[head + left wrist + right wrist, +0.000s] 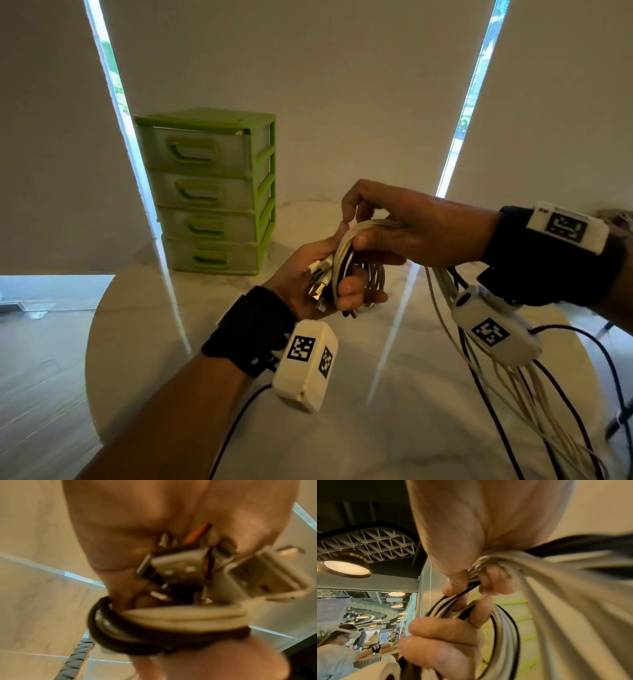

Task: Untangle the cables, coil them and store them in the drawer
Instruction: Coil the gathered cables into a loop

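Mid-wrap, right of the closed green plastic drawer tower [209, 192]: left hand [308, 284] clamped round the white-and-black cable coil [356, 270], right hand [404, 233] pinching loose strands. Best keeping loops even, tension gentle.

The cables [346, 253] are mostly cream-white with a few black strands; their plugs [178, 566] show silver metal. The drawer unit [209, 192] has a lime-green frame and handles with pale translucent fronts. The desk [342, 428] is white with faint grey marbling. Wrist straps [250, 329] are black, carrying cream boxes [305, 366] with black-and-white square-patterned markers
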A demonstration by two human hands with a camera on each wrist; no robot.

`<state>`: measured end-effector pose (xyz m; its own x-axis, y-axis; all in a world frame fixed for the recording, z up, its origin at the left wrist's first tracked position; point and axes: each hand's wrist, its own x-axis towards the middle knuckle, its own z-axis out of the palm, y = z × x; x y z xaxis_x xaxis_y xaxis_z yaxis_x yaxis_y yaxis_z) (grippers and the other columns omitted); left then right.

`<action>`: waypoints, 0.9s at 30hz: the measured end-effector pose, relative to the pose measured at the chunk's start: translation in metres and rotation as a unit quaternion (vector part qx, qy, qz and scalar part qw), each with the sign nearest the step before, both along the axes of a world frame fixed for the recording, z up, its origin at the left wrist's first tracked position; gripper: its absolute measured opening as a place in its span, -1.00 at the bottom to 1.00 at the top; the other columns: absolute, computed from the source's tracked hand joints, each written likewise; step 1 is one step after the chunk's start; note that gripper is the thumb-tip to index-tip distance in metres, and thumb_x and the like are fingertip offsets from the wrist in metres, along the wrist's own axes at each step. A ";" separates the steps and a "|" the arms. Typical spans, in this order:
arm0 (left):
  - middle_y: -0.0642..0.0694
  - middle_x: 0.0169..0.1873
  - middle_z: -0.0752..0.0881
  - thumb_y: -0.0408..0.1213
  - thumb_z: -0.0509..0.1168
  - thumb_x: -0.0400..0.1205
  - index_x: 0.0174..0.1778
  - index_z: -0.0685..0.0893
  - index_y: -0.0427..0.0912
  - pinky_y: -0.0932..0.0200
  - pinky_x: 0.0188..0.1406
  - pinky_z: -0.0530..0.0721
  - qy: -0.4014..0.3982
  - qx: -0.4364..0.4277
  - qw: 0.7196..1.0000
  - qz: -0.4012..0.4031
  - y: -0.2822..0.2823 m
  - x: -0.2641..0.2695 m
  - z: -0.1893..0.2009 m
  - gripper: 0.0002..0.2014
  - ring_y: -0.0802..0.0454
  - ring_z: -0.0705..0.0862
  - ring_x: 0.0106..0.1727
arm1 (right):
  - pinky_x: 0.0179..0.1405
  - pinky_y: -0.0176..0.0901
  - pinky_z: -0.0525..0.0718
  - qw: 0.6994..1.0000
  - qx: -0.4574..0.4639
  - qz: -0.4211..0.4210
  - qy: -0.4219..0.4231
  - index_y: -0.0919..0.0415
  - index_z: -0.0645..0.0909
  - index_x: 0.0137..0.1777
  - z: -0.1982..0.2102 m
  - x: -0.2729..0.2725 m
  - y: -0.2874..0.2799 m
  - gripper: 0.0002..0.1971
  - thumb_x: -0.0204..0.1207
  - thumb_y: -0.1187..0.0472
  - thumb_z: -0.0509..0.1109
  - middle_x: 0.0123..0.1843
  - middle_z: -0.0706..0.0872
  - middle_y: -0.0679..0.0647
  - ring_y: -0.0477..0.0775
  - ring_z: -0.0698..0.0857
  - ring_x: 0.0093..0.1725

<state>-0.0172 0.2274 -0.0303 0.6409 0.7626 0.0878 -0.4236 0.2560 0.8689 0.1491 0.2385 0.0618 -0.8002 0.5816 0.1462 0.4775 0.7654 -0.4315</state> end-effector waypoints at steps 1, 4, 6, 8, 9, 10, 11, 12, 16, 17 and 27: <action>-0.04 -0.54 0.71 0.16 0.00 0.63 -0.14 0.72 -0.05 0.27 -0.37 0.61 -0.027 0.004 0.999 -0.033 0.000 0.002 0.001 -0.53 0.09 0.64 -0.59 | -0.23 -0.28 0.66 1.000 0.005 -0.016 -0.001 -0.24 0.42 0.13 -0.002 0.001 0.003 -0.82 0.56 -0.05 0.26 0.07 0.60 -0.09 -0.23 0.67 -0.22; -0.01 -0.38 0.78 0.28 0.13 0.58 0.13 0.55 -0.34 0.24 -0.13 0.59 -0.069 -0.014 0.995 -0.068 -0.010 0.006 -0.006 -0.34 0.15 0.70 -0.47 | -0.02 -0.33 0.59 0.999 0.030 -0.021 -0.005 -0.06 0.50 0.35 -0.008 0.001 0.011 -0.72 0.68 0.02 0.20 0.14 0.63 -0.10 -0.25 0.66 0.01; 0.03 -0.38 0.78 0.24 0.20 0.59 0.08 0.54 -0.34 0.26 -0.11 0.57 -0.087 -0.033 0.992 -0.088 -0.015 0.003 -0.012 -0.40 0.20 0.69 -0.46 | -0.15 -0.48 0.56 1.000 -0.005 0.004 -0.008 0.09 0.56 0.34 -0.009 -0.004 0.009 -0.72 0.71 0.11 0.16 0.05 0.67 -0.14 -0.34 0.66 -0.08; 0.00 -0.40 0.75 0.00 0.23 0.68 0.01 0.61 -0.33 0.23 -0.02 0.61 -0.093 -0.024 0.993 -0.075 -0.012 -0.001 -0.012 -0.62 0.16 0.70 -0.44 | -0.24 -0.51 0.54 1.000 -0.028 0.013 0.003 0.19 0.62 0.27 -0.010 -0.008 0.009 -0.72 0.71 0.13 0.17 -0.04 0.67 -0.15 -0.36 0.65 -0.18; -0.01 -0.43 0.73 -0.13 0.24 0.67 -0.03 0.64 -0.33 0.20 0.00 0.62 -0.089 -0.008 0.994 -0.063 -0.011 -0.002 -0.008 -0.72 0.14 0.71 -0.44 | -0.26 -0.48 0.54 0.999 -0.038 0.011 0.018 0.21 0.65 0.22 -0.011 -0.009 0.008 -0.70 0.69 0.09 0.18 -0.09 0.68 -0.12 -0.33 0.64 -0.23; -0.01 -0.46 0.72 -0.22 0.25 0.65 -0.06 0.65 -0.33 0.18 0.01 0.62 -0.080 0.009 0.996 -0.045 -0.011 -0.003 -0.007 -0.79 0.13 0.70 -0.45 | -0.28 -0.43 0.54 0.998 -0.051 0.005 0.037 0.22 0.67 0.14 -0.012 -0.010 0.007 -0.67 0.65 0.01 0.20 -0.15 0.69 -0.10 -0.29 0.63 -0.28; -0.02 -0.48 0.71 -0.27 0.26 0.62 -0.08 0.66 -0.33 0.18 0.00 0.62 -0.073 0.022 0.997 -0.033 -0.010 -0.005 -0.005 -0.83 0.11 0.70 -0.46 | -0.28 -0.36 0.55 0.996 -0.063 -0.005 0.058 0.19 0.68 0.05 -0.015 -0.010 0.006 -0.63 0.59 -0.07 0.20 -0.20 0.69 -0.07 -0.25 0.62 -0.30; -0.03 -0.49 0.70 -0.31 0.26 0.59 -0.09 0.66 -0.33 0.17 0.00 0.62 -0.071 0.032 0.997 -0.022 -0.010 -0.005 -0.003 -0.85 0.10 0.70 -0.47 | -0.26 -0.24 0.60 0.995 -0.069 -0.014 0.075 0.15 0.68 -0.03 -0.017 -0.010 0.005 -0.62 0.55 -0.13 0.19 -0.24 0.69 -0.04 -0.19 0.63 -0.29; -0.02 -0.55 0.68 -0.30 0.35 0.49 -0.15 0.72 -0.28 0.16 0.07 0.65 -0.080 0.049 0.994 -0.049 -0.003 -0.005 0.001 -0.87 0.09 0.68 -0.47 | -0.18 -0.03 0.67 0.983 -0.111 -0.042 0.137 0.07 0.63 -0.21 -0.026 -0.010 0.001 -0.68 0.55 -0.13 0.22 -0.34 0.69 -0.05 0.00 0.65 -0.30; 0.00 -0.59 0.65 -0.27 0.42 0.42 -0.20 0.74 -0.24 0.16 0.06 0.66 -0.056 0.050 0.996 -0.041 -0.001 -0.006 0.000 -0.87 0.09 0.66 -0.48 | -0.23 -0.07 0.67 0.978 -0.126 -0.051 0.155 0.10 0.62 -0.22 -0.028 -0.010 0.001 -0.69 0.57 -0.10 0.23 -0.38 0.68 -0.07 0.01 0.64 -0.33; 0.02 -0.69 0.51 -0.24 0.59 0.21 -0.27 0.76 -0.26 0.15 -0.02 0.71 -0.002 0.042 0.999 -0.012 0.001 -0.004 0.002 -0.74 0.07 0.60 -0.55 | -0.55 -0.38 0.48 0.963 -0.080 -0.098 0.239 0.08 0.59 -0.29 -0.046 -0.011 0.005 -0.69 0.66 0.02 0.22 -0.57 0.57 -0.10 -0.20 0.49 -0.58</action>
<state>-0.0213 0.2288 -0.0285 0.6590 0.7362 0.1541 -0.4220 0.1922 0.8860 0.1381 0.2433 0.0158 -0.5366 0.7602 0.3663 0.3228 0.5860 -0.7432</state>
